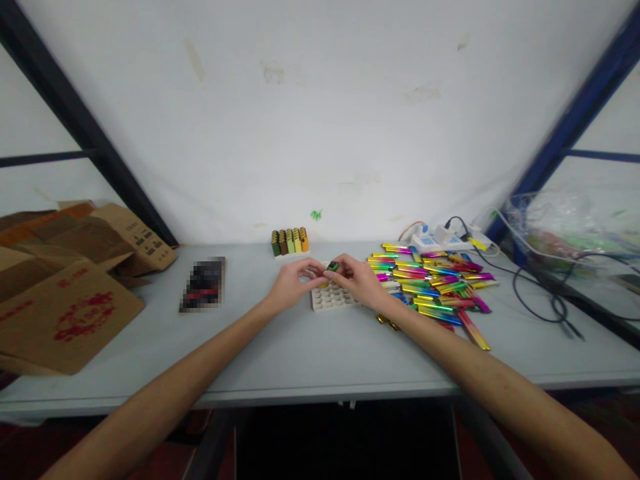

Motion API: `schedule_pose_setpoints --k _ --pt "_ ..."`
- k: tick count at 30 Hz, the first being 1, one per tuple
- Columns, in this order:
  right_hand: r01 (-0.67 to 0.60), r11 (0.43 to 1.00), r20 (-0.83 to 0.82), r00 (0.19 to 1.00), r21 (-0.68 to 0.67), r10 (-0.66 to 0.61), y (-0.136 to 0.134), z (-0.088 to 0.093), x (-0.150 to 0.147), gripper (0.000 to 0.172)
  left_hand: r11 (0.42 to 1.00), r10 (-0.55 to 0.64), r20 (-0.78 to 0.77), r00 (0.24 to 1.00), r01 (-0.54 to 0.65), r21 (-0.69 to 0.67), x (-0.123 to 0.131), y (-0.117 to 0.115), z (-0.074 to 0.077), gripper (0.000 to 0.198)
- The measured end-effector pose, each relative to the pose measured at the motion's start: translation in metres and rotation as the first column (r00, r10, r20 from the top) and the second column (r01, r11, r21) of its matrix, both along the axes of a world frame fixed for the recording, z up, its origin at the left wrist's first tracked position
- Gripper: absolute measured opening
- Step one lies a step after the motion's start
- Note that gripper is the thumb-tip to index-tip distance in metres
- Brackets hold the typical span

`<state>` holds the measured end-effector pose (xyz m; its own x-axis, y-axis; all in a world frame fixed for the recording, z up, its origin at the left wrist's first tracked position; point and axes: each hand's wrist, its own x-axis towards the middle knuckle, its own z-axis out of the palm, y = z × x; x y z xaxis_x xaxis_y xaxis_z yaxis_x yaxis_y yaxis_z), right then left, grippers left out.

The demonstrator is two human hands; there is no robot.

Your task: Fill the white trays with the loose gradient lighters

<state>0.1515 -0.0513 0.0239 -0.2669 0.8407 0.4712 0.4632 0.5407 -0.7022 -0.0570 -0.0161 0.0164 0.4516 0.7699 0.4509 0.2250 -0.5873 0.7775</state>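
Observation:
My left hand [296, 283] and my right hand [361, 280] meet over a white tray [336, 301] with rows of holes. Between the fingers of my right hand is a small dark green piece with a black top, which looks like a lighter [333, 267]. The fingertips of my left hand come together close beside it; what they hold is hidden. A bit of yellow shows under them at the tray. Right of the tray lies a loose pile of shiny rainbow-coloured lighters [425, 282]. Behind my left hand, a second tray holds upright lighters [290, 243] in green, brown, yellow and orange rows.
Cardboard boxes [75, 293] crowd the left end of the table [280, 363]. A dark blurred item [203, 285] lies nearer. At the back right are a white power strip [440, 240], black cables [545, 312] and a clear plastic bag [565, 227]. A white wall [320, 120] stands behind.

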Motion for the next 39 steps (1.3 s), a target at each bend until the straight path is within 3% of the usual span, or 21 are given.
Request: schedule_pose_setpoints --k 5,11,16,25,30,34,37,39 --pt "0.052 0.998 0.012 0.999 0.048 -0.052 0.0 0.007 0.007 0.032 0.997 0.071 0.042 0.997 -0.071 -0.012 -0.007 0.011 -0.004 0.044" --pt "0.06 0.977 0.335 0.933 0.205 -0.128 0.004 0.005 0.021 0.021 0.998 0.053 -0.091 0.994 -0.049 0.05 -0.017 0.019 -0.007 0.036" --pt "0.101 0.97 0.43 0.883 0.223 -0.19 0.005 0.004 0.022 0.021 0.996 0.037 -0.153 0.988 -0.024 0.08 -0.018 0.017 -0.008 0.033" --pt "0.081 0.974 0.574 0.796 0.211 -0.191 -0.001 0.017 0.02 0.025 0.996 0.019 -0.266 0.964 0.006 0.094 -0.023 0.016 -0.001 0.033" --pt "0.255 0.933 0.661 0.659 0.253 -0.359 0.004 0.041 0.044 0.03 0.992 0.026 -0.353 0.935 0.019 0.125 -0.026 0.014 0.003 0.03" --pt "0.481 0.85 0.719 0.512 0.213 -0.47 0.018 0.052 0.086 0.029 0.992 0.033 -0.347 0.937 0.01 0.122 -0.024 0.013 0.003 0.029" --pt "0.585 0.803 0.803 0.423 0.112 -0.42 0.029 0.046 0.114 0.037 0.991 0.034 -0.342 0.939 0.012 0.133 -0.023 0.014 0.002 0.029" --pt "0.618 0.785 0.837 0.405 0.046 -0.368 0.035 0.037 0.126 0.04 0.99 0.041 -0.342 0.939 0.008 0.141 -0.023 0.016 0.0 0.028"
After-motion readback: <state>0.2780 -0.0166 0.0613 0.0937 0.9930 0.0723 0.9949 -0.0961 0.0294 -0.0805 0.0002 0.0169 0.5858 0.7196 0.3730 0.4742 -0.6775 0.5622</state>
